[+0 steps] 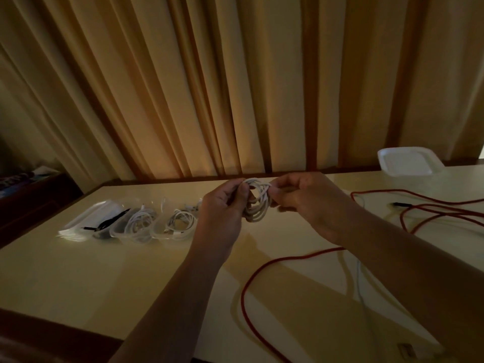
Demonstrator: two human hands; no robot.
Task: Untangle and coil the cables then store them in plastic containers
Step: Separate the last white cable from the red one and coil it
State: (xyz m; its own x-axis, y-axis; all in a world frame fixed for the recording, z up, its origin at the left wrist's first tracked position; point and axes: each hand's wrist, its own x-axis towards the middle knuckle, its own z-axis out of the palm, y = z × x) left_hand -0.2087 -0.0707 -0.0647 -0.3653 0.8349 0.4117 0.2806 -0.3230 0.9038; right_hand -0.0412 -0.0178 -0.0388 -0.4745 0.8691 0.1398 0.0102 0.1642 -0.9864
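A white cable coil point(258, 203) hangs in the air above the cream table point(78, 273), held from both sides. My left hand point(222, 213) pinches its left edge and my right hand point(309, 203) pinches its right edge. On the table to the left stand clear plastic containers: one point(180, 222) with a coiled white cable, one point(140, 222) with another white coil, and one point(104, 224) with a black cable. A long red cable point(262, 268) lies loose across the right half of the table, beside a thin pale cable point(362, 292).
A stack of white plastic containers or lids point(408, 161) sits at the far right edge of the table. Flat clear lids point(81, 224) lie left of the filled containers. Orange curtains point(235, 87) hang behind the table. A dark cabinet point(31, 195) stands at the left.
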